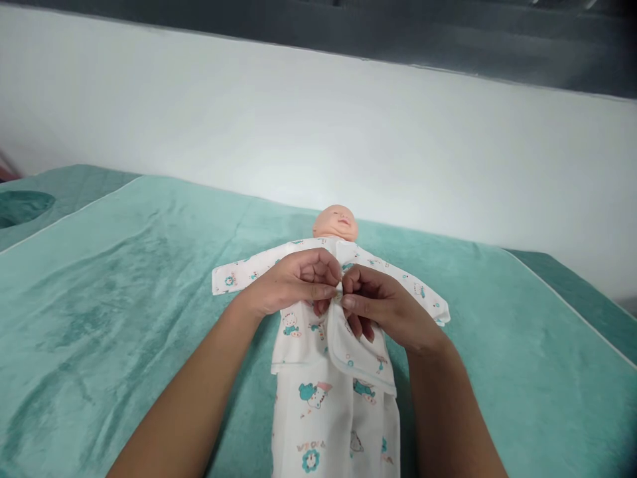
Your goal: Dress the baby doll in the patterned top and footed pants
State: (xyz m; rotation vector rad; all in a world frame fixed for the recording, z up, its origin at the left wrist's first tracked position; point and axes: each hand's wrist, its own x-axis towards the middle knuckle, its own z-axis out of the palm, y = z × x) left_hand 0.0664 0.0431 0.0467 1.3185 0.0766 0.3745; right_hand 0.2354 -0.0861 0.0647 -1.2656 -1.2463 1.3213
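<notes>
A baby doll (336, 221) lies on its back, dressed in a white printed baby shirt (298, 335) and matching white trousers (318, 425). At the chest, my left hand (303, 282) pinches the shirt's front edge between thumb and fingers. Close against it, my right hand (381, 302) grips the other side of the same edge. A small button (338, 296) shows between the two thumbs. Below my hands the shirt's front flap hangs slightly lifted. The fingertips partly hide the fabric around the button.
A teal plush blanket (149, 318) covers the surface under the doll. Behind it rises a white wall (318, 126) with a dark band along the top. Darker teal bedding (562, 285) shows at the right, and a round dark teal patch (22, 206) at the left.
</notes>
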